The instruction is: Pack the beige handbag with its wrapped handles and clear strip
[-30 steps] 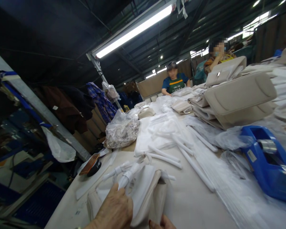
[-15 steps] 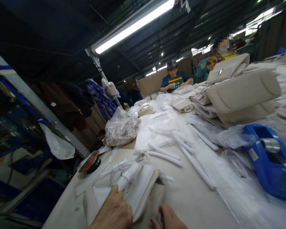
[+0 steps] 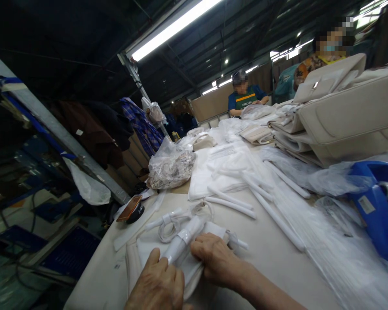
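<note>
A cream handbag wrapped in white cloth [image 3: 139, 258] lies at the near edge of the table, its handle wound in white paper [image 3: 183, 237]. My left hand [image 3: 158, 284] rests on the near end of the wrapped handle, fingers curled over it. My right hand [image 3: 215, 258] presses down on the cloth right beside the handle, fingers bent and together. White looped cord [image 3: 171, 221] lies just beyond the handle.
White paper rolls [image 3: 233, 204] and clear plastic sheets [image 3: 310, 224] cover the table's middle. A blue tape dispenser [image 3: 380, 206] sits at right. Stacked cream bags [image 3: 349, 120] rise behind. A phone [image 3: 129, 209] and plastic bag of parts [image 3: 171, 165] lie left. Two other people work farther along.
My right hand came up from the bottom edge and now lies on the wrapped bag beside the handle. The view shifted slightly left and downward.
</note>
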